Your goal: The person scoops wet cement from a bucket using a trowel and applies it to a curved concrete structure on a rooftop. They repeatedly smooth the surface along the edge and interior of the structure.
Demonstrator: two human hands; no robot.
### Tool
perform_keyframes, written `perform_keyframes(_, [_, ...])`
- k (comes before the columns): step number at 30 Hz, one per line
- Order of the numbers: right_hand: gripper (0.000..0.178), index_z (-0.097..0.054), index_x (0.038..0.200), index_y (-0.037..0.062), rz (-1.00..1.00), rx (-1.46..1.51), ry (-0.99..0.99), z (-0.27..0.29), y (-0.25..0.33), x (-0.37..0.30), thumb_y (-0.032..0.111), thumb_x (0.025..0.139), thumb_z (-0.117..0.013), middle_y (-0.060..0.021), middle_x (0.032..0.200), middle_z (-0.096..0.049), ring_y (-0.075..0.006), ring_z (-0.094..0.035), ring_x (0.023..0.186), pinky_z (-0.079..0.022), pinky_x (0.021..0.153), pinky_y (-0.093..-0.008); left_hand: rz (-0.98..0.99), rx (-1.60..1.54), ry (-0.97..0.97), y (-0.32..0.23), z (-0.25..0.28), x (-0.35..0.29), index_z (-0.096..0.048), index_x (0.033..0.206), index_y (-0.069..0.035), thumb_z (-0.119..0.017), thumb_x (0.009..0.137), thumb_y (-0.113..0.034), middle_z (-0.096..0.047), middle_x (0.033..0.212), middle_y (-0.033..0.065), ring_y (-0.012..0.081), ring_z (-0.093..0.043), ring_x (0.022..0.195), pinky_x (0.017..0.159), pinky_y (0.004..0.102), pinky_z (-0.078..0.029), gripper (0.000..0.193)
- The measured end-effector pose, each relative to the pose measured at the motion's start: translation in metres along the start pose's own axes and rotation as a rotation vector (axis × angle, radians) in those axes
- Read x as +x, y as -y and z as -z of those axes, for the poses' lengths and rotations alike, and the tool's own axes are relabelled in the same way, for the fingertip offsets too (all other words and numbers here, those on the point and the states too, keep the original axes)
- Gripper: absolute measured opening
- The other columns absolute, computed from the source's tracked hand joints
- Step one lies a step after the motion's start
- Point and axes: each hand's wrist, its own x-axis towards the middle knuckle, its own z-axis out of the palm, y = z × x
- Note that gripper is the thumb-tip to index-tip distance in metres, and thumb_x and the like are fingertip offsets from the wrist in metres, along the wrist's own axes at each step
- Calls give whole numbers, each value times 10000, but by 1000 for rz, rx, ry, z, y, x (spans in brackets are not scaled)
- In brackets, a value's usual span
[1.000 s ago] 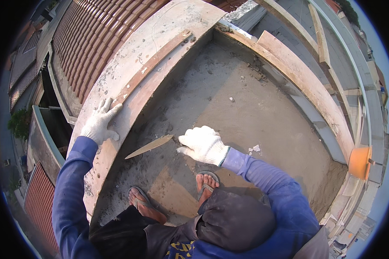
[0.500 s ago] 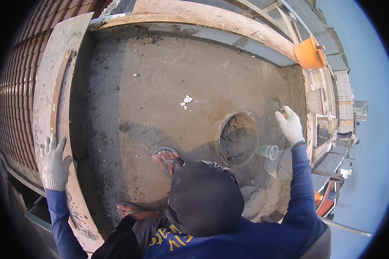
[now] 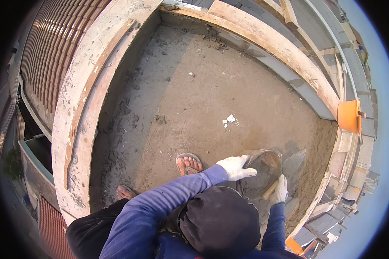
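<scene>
A round bucket of wet grey mortar stands on the floor just in front of me. My left hand, in a white knit glove, grips its left rim, the thumb reaching over the inside. On the bucket's right side is my gloved right hand, closed round the light wooden handle of a tool. The tool's working end cannot be made out. A cap and my blue-sleeved arms cover the near side of the bucket.
Rough cement floor spreads ahead, with white fragments on it. A low wall topped by a wooden board runs along the left, beside roof tiles. Planks edge the far side. An orange bucket sits on the right-hand edge.
My left hand has left the left-hand board and swung right onto the bucket rim. My right hand came back from the floor beyond the bucket and now holds a wooden-handled tool. The view turned.
</scene>
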Motion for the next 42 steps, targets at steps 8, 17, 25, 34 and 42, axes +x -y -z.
perform_keyframes(8, [614,-521,1609,-35,135,-82,324,-100,149,-57,370,1155,-601,-111,1425,-661,-206,-642,1240,-532,1039,-344,22,-518,-756,61,20,-35,-736,1347,-2,-634,1130,-500,-708,926,12,103,-623,755,685,322,-531,553])
perform_keyframes(17, [498,-626,1455,-15,145,115,677,-296,165,-80,372,1143,-649,-34,1267,-652,-129,-594,1160,-490,1061,-311,-20,-266,-1318,50,188,-159,-793,1252,15,-688,1127,-319,-728,904,-22,62,-588,838,771,291,-515,371])
perform_keyframes(25, [282,-683,1192,41,850,-619,647,-302,259,-114,305,1095,-694,-139,933,-753,-282,-727,818,-573,778,-418,5,-337,-1368,100,213,-178,-815,1179,2,-677,1138,-368,-676,887,-72,44,-539,827,746,271,-466,397])
perform_keyframes(34, [216,-690,1079,110,2055,-1339,390,-333,346,-109,268,947,-753,-106,861,-694,-325,-739,817,-581,737,-457,-91,-42,-1285,27,200,-152,-824,1206,-75,-691,1084,-431,-812,1012,182,311,-798,930,861,390,-585,400])
perform_keyframes(42, [195,-663,1103,96,1718,-1533,581,-261,275,-160,263,1012,-710,-111,864,-684,-299,-754,748,-602,663,-438,-123,-84,-1471,47,192,-143,-811,1190,-31,-707,1092,-371,-811,1014,174,285,-787,956,897,390,-581,369])
